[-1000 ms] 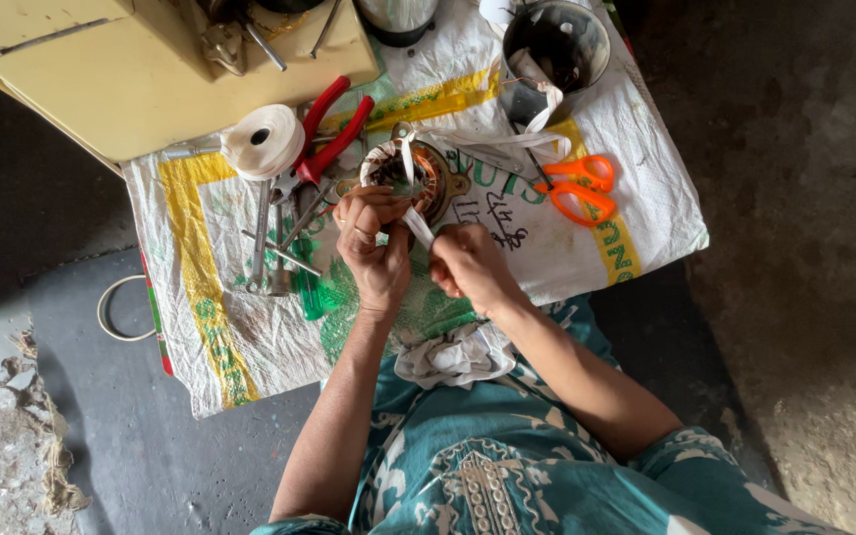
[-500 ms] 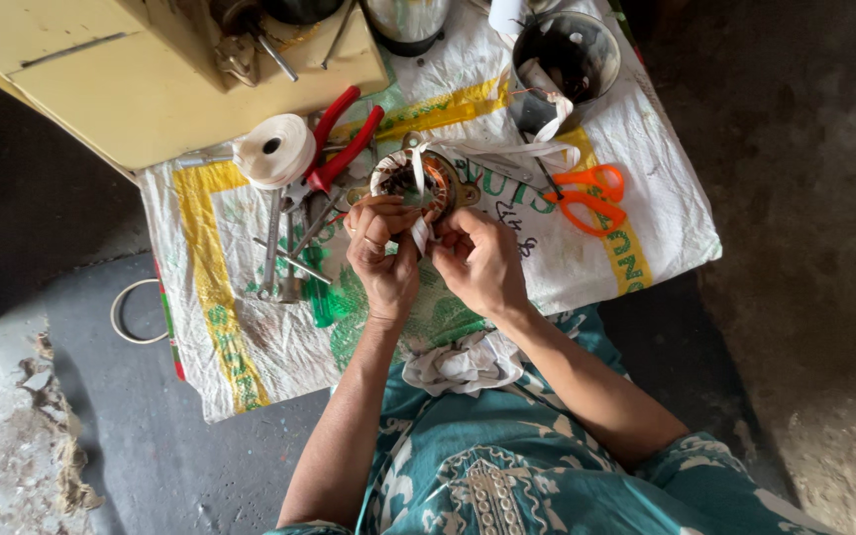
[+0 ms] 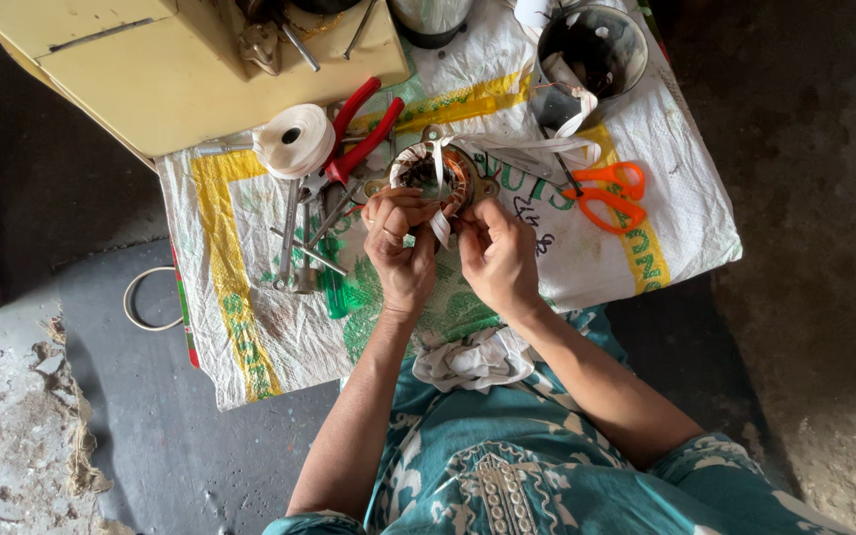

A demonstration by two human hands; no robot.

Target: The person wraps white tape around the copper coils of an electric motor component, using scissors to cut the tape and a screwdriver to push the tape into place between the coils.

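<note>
A round motor winding (image 3: pixel 435 170) with copper coils sits on a white woven sack (image 3: pixel 250 327). White cloth tape (image 3: pixel 530 144) runs from it toward the upper right. My left hand (image 3: pixel 400 248) grips the winding's near edge, fingers curled on it. Close beside it, my right hand (image 3: pixel 494 253) pinches a short end of the white tape at the winding's rim. Both hands nearly touch each other just below the winding.
A white tape roll (image 3: pixel 293 140) and red-handled pliers (image 3: pixel 361 134) lie left of the winding, with wrenches (image 3: pixel 294 238) below them. Orange scissors (image 3: pixel 606 193) lie to the right. A metal pot (image 3: pixel 598 50) stands at top right, a yellow box (image 3: pixel 180 69) at top left.
The view has shifted, so the sack and tools sit further right and lower in frame. Both hands stay at the winding, working the tape end with small finger movements.
</note>
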